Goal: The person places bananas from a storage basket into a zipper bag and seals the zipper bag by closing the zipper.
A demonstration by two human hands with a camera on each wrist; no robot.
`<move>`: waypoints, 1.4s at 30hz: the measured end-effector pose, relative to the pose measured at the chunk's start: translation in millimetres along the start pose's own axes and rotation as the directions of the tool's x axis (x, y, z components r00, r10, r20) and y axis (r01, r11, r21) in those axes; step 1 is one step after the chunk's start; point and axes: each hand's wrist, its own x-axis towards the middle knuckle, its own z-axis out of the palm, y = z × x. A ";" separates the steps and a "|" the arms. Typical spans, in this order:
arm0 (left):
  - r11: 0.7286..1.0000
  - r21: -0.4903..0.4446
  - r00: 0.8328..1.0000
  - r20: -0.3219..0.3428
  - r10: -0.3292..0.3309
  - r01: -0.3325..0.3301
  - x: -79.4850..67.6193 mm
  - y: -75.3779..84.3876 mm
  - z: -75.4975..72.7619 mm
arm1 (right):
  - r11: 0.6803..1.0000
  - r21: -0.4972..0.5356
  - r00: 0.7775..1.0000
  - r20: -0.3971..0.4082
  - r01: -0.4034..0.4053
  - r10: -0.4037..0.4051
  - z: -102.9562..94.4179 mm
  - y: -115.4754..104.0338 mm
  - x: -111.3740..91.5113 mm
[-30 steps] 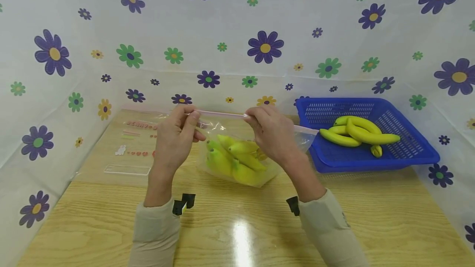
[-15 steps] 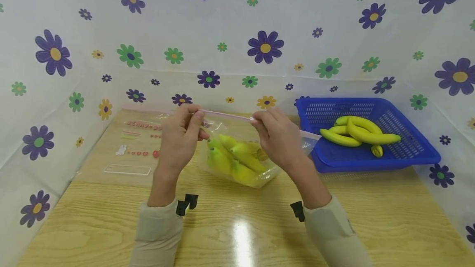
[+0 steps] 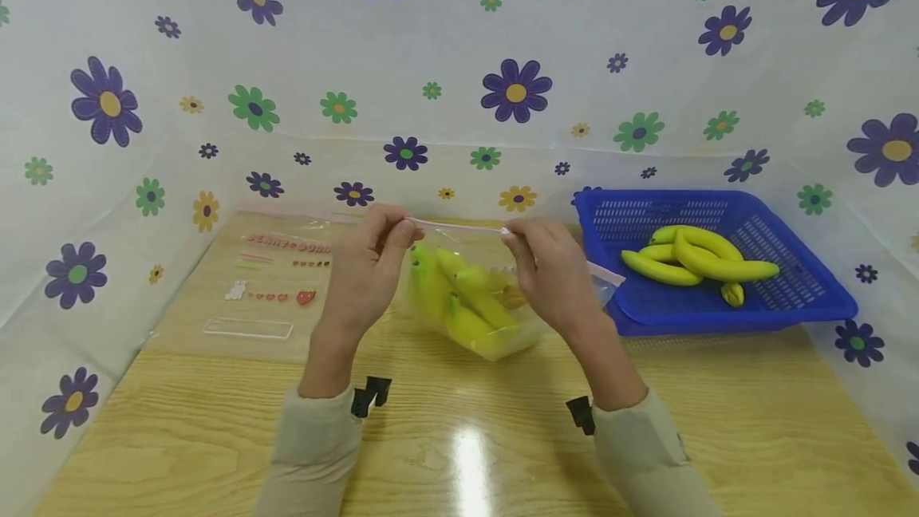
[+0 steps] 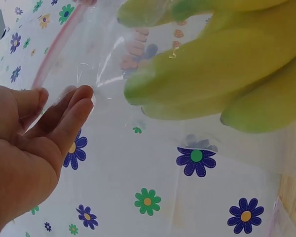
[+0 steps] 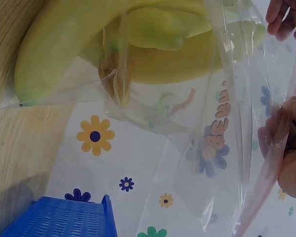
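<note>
A clear zip bag (image 3: 531, 333) with a pink top edge holds several yellow bananas (image 3: 470, 286) with greenish tips. My left hand (image 3: 362, 274) pinches the pink edge at its left part, between thumb and fingers. Farther right along the same edge, my right hand (image 3: 556, 274) pinches it by a small white piece. Between the hands the edge is stretched nearly straight. In the right wrist view a brown stem end (image 5: 113, 74) shows among the bananas, and the pink strip (image 5: 266, 182) runs past my right fingers.
At the right stands a blue basket (image 3: 732, 321) with several bananas (image 3: 721, 262) in it. Another clear bag (image 3: 179, 325) with pink print lies flat on the wooden table (image 3: 402, 453) at the left. A flowered sheet (image 3: 445, 38) hangs behind.
Both hands have shifted right along with the bag's top edge. The bananas inside have tilted and moved slightly right. More of the flat bag's print now shows beside my left hand.
</note>
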 end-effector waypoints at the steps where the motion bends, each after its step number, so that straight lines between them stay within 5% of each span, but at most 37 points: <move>1: 1.000 0.006 1.000 -0.001 0.008 -0.008 0.1 -1.5 0.7 | 1.000 0.006 1.000 -0.007 0.007 -0.007 -0.1 1.1 0.7; 13: 0.994 -0.010 0.993 0.048 0.112 -0.111 5.1 -28.9 10.1 | 0.999 -0.002 0.999 -0.010 0.035 -0.035 4.7 21.2 51.0; 19: 0.992 -0.025 0.991 0.059 0.124 -0.122 8.4 -45.4 13.6 | 0.988 -0.049 0.985 -0.080 0.147 -0.151 19.7 23.5 67.0; 24: 0.997 0.025 0.991 0.120 0.065 -0.068 7.9 -46.8 9.7 | 0.985 -0.049 0.980 -0.107 0.163 -0.167 25.4 25.0 56.5; 30: 0.998 0.058 0.993 0.111 -0.044 0.038 6.5 -41.1 1.5 | 0.993 -0.038 0.991 -0.071 0.111 -0.114 24.5 24.5 41.8; 36: 0.995 0.101 0.999 0.034 -0.027 0.023 6.0 -31.2 -0.8 | 0.992 -0.031 0.990 -0.066 0.122 -0.123 19.4 20.4 32.2; 42: 0.995 0.095 1.000 0.030 -0.004 0.001 3.7 -22.6 -1.5 | 0.997 0.012 0.996 -0.062 0.072 -0.071 16.7 14.0 13.9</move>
